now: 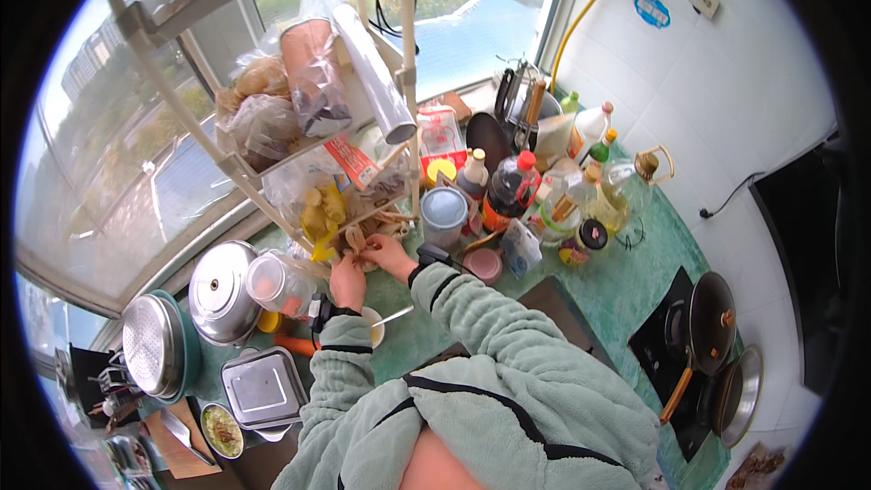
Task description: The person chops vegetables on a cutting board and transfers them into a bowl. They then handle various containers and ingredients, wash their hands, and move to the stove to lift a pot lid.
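Note:
Both hands meet at the bottom tier of the white rack. My left hand [347, 283] is closed, its fingertips pinching the near edge of a crumpled tan plastic bag [356, 236]. From the right, my right hand [390, 257] also closes its fingers on this bag; its contents are hidden. Yellow ginger-like pieces in a clear bag [322, 210] lie just behind. A clear plastic jar [272, 281] stands left of my left hand. Below the wrists is a small white bowl [375, 334] with a spoon [394, 316] in it. A lidded blue-grey container [443, 210] stands beyond my right hand.
The white rack [410, 82] rises over my hands. Several bottles, including a dark red-capped bottle [510, 189], crowd the right. A silver lidded pot [222, 290] and a glass-lidded box [263, 387] stand left, near a knife [186, 436]. A wok [709, 322] sits on the stove.

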The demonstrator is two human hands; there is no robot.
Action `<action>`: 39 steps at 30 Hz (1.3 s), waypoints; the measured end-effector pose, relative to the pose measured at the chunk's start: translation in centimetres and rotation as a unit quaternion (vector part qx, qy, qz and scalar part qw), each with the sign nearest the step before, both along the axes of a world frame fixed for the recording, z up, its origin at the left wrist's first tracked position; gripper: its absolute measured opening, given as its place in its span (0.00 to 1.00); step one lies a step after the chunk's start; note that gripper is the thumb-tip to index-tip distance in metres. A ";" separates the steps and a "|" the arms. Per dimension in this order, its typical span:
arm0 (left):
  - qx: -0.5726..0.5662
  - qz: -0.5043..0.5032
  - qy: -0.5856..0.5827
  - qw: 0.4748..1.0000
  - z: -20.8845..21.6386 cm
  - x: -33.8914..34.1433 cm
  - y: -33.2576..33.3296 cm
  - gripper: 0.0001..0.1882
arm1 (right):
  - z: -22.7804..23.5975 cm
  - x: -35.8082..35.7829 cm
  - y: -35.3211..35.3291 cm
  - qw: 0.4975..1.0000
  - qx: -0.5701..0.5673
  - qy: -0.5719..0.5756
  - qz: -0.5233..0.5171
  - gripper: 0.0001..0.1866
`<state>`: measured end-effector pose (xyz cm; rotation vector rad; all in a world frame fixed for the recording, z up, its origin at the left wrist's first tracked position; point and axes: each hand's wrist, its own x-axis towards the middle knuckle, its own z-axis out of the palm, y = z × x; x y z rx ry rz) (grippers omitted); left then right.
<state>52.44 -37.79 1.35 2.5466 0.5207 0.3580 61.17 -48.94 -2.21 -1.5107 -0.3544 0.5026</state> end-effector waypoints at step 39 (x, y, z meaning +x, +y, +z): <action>-0.406 -0.049 0.044 0.912 -5.6 2.7 0.3 0.16 | 2.0 -0.2 -0.8 0.868 -0.407 -0.282 0.039 0.14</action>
